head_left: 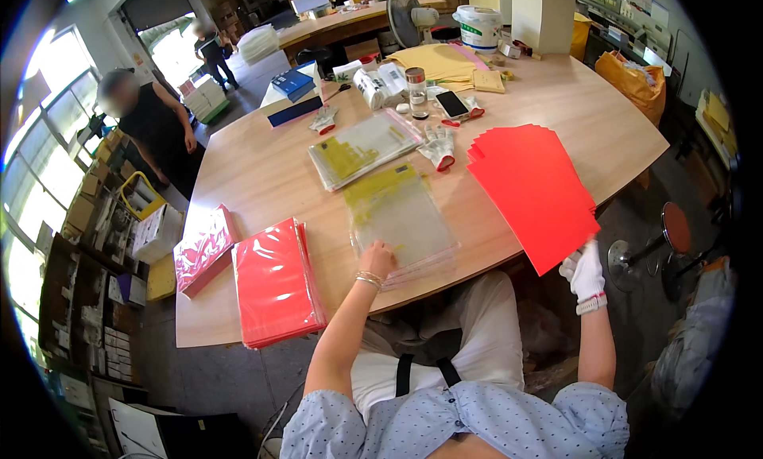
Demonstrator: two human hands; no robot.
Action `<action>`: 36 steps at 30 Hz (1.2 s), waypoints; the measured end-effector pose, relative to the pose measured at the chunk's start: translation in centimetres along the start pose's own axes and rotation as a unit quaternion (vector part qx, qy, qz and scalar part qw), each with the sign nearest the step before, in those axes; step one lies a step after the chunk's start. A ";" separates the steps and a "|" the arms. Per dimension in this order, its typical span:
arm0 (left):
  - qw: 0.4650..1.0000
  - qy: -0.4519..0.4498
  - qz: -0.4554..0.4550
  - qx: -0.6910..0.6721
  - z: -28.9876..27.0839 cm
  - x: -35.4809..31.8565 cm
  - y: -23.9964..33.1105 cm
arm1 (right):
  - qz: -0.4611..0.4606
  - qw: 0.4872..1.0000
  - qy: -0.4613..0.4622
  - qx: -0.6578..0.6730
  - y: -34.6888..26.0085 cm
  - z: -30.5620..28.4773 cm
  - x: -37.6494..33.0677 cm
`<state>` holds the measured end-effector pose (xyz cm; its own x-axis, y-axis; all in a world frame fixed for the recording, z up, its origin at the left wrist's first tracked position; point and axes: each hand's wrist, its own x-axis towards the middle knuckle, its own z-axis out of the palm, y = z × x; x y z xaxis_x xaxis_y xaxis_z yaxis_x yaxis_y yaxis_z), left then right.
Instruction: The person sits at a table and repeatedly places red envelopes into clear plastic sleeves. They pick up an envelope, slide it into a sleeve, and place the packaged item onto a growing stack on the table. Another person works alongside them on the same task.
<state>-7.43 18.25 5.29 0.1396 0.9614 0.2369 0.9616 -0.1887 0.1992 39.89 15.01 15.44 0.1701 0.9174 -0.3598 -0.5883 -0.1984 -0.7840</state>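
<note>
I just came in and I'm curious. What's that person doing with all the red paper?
A person sits at a big wooden table. The gloved right hand holds up a fan of red sheets. The bare left hand presses on a stack of clear bags. Bagged red sheets lie piled to the left.

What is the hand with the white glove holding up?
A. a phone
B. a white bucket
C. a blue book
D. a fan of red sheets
D: the gloved right hand grips the bottom corner of a fan of red sheets, raised over the table's edge.
</note>
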 end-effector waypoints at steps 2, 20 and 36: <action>0.997 0.040 0.024 -0.061 -0.3 -0.6 -0.8 | -0.046 0.995 -0.054 -0.073 -0.1 -1.4 1.2; 0.955 0.065 -0.259 -0.132 -5.9 -3.3 1.1 | 0.151 0.986 -0.063 0.037 10.5 4.2 -11.4; 0.720 0.203 -0.235 -0.621 0.2 -6.4 10.4 | 0.101 0.991 -0.091 0.008 10.1 6.1 -13.8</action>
<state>1.69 10.20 5.62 -0.4544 0.8877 0.0744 -0.1072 -0.1374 0.9847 26.82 2.49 15.60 -0.0963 0.9069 -0.4102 -0.6082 -0.3799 -0.6970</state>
